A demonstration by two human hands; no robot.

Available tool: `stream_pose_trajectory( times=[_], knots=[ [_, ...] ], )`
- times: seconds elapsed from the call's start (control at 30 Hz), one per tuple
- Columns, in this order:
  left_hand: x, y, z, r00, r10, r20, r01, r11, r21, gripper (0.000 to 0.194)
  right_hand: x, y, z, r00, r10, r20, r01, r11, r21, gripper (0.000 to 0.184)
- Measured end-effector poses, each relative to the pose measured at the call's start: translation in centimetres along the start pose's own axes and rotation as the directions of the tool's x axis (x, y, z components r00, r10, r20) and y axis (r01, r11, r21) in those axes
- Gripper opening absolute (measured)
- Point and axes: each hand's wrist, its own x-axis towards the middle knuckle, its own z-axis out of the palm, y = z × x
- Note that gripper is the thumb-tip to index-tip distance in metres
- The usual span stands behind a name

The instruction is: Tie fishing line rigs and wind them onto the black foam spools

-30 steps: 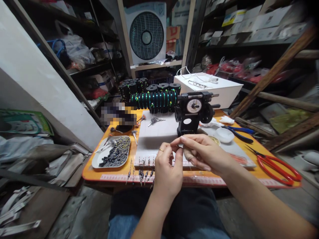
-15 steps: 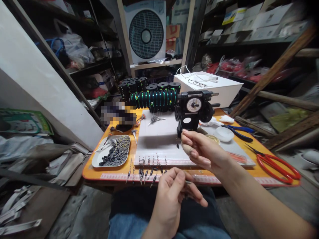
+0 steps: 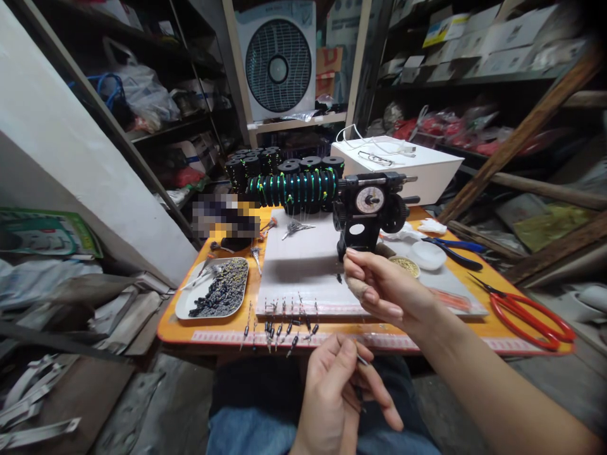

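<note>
Work seems partway along: black wire-ended pieces [image 3: 289,329] lie at lower centre, loose dark pellets [image 3: 215,302] await at left, our left hand [image 3: 337,385] grips a thin grey sliver [image 3: 362,361] at bottom centre, our right hand [image 3: 379,284] pinching fine pale thread [image 3: 344,241] mid-frame.

No text is legible: marks on the dial [image 3: 370,200] of the black machine [image 3: 349,244], the printed strip [image 3: 218,337] and the orange box [image 3: 328,59] are blurred

The orange table [image 3: 175,330] bears a tray [image 3: 188,294]; a board [image 3: 303,262]; scissors [image 3: 499,303].
</note>
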Motion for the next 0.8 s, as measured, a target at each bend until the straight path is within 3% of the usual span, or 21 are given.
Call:
stream_pose_trajectory(
  times=[0.17,0.3,0.37,0.4,0.47,0.53,0.6,0.67,0.8],
  knots=[
    [0.0,-0.4,-0.3,1.000,0.021,-0.002,-0.021,0.999,0.029,0.031,0.0,0.2,-0.2,1.000,0.004,0.016,-0.003,0.999,-0.038,0.035],
    [0.0,0.6,-0.4,0.993,0.115,-0.018,-0.106,0.960,0.260,0.029,0.0,0.2,-0.4,0.994,-0.109,-0.005,0.102,0.944,-0.314,0.033],
    [0.1,1.3,-0.5,0.986,0.157,-0.058,-0.120,0.902,0.414,0.026,0.2,-0.1,-0.5,0.952,-0.295,-0.077,0.205,0.807,-0.554,0.034],
    [0.1,1.7,-0.6,0.982,0.171,-0.078,-0.113,0.869,0.482,0.024,0.3,-0.3,-0.6,0.909,-0.404,-0.105,0.238,0.707,-0.667,0.035],
    [0.2,2.2,-0.9,0.978,0.183,-0.097,-0.093,0.807,0.583,0.024,0.8,-0.9,-0.7,0.800,-0.589,-0.114,0.242,0.490,-0.838,0.036],
    [0.0,2.4,-1.1,0.979,0.180,-0.094,-0.079,0.761,0.644,0.031,1.6,-1.5,-0.7,0.743,-0.665,-0.081,0.195,0.330,-0.924,0.035],
    [-0.6,2.4,-1.3,0.980,0.178,-0.085,-0.069,0.712,0.699,0.040,2.5,-1.8,-0.6,0.747,-0.662,-0.054,0.158,0.257,-0.953,0.035],
    [-1.4,2.4,-1.4,0.970,0.230,-0.083,-0.079,0.616,0.784,0.049,3.2,-1.9,-0.6,0.794,-0.607,-0.036,0.155,0.258,-0.954,0.032],
    [-2.9,3.0,-1.8,0.900,0.435,-0.026,-0.124,0.313,0.942,0.049,3.0,-1.2,-0.6,0.867,-0.498,-0.017,0.164,0.317,-0.934,0.030]
  ],
)
